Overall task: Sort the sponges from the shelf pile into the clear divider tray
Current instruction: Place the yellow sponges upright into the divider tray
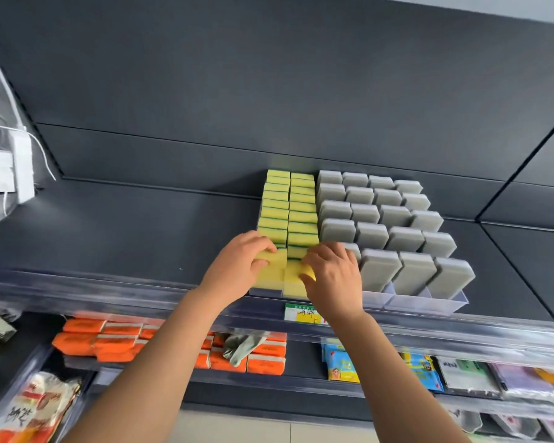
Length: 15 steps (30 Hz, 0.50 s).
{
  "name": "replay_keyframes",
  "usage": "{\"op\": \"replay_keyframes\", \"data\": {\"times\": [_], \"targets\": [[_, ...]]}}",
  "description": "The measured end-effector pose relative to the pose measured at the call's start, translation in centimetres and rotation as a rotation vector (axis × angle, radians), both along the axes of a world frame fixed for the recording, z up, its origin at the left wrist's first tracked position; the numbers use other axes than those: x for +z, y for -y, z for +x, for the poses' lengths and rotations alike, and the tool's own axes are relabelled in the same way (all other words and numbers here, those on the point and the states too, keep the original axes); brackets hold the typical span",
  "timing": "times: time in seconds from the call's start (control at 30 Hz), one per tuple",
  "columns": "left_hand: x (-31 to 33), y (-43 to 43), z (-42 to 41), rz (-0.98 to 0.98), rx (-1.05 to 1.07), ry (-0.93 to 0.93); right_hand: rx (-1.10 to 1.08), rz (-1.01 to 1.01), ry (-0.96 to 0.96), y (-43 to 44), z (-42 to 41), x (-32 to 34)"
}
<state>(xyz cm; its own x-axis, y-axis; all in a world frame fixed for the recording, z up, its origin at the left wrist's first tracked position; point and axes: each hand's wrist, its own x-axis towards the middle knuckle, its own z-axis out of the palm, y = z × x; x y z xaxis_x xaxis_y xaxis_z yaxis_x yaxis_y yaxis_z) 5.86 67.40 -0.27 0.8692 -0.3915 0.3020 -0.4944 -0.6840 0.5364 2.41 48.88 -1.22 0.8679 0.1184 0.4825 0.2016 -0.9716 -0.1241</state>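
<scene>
A clear divider tray (429, 303) stands on the dark shelf. Two left lanes hold several upright yellow-and-green sponges (301, 203); the lanes to the right hold several grey sponges (384, 215). My left hand (240, 263) pinches a yellow sponge (274, 259) at the front of the leftmost lane. My right hand (333, 273) has its fingers on the front yellow sponge (293, 279) of the second lane, thumb and fingertips pressing its face. Both hands hide parts of the front sponges. No loose sponge pile shows on the shelf.
The dark shelf (125, 238) stretches bare left of the tray. A clear rail with a price label (298, 313) runs along its front edge. Below lie orange packs (109, 340), a grey glove (242, 346) and colourful packets (422, 369). White boxes (10, 171) hang at far left.
</scene>
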Motion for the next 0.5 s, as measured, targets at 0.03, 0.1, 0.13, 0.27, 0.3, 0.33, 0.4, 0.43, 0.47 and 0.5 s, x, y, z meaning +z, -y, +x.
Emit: {"op": "replay_keyframes", "data": {"times": [0.03,0.1,0.13,0.27,0.3,0.33,0.4,0.43,0.47,0.5], "targets": [[-0.2,0.0,0.0,0.017,0.001,0.028,0.004,-0.005,0.007,0.1,0.1,0.0],[-0.7,0.0,-0.1,0.056,0.022,0.110,0.019,-0.002,0.018,0.2,0.1,-0.2],[-0.9,0.0,-0.1,0.070,0.038,0.151,0.035,0.001,0.029,0.3,0.0,-0.4],[-1.7,0.5,-0.4,0.109,0.040,0.217,0.089,0.006,0.097,0.5,-0.1,-1.8],[-2.0,0.5,-0.5,0.124,0.029,0.221,0.097,0.021,0.116,0.5,-0.2,-2.2],[-2.5,0.5,-0.7,0.136,0.020,0.222,0.103,0.033,0.134,0.5,-0.2,-2.5],[-3.2,0.5,-1.2,0.143,0.027,0.218,0.110,0.044,0.157,0.4,-0.4,-3.1],[-3.2,0.6,-1.3,0.144,0.037,0.218,0.107,0.048,0.159,0.4,-0.5,-3.4],[-3.1,0.7,-1.4,0.146,0.043,0.222,0.099,0.052,0.155,0.5,-0.6,-3.6],[-3.0,0.8,-1.4,0.152,0.047,0.228,0.090,0.054,0.148,0.5,-0.6,-3.7]]}}
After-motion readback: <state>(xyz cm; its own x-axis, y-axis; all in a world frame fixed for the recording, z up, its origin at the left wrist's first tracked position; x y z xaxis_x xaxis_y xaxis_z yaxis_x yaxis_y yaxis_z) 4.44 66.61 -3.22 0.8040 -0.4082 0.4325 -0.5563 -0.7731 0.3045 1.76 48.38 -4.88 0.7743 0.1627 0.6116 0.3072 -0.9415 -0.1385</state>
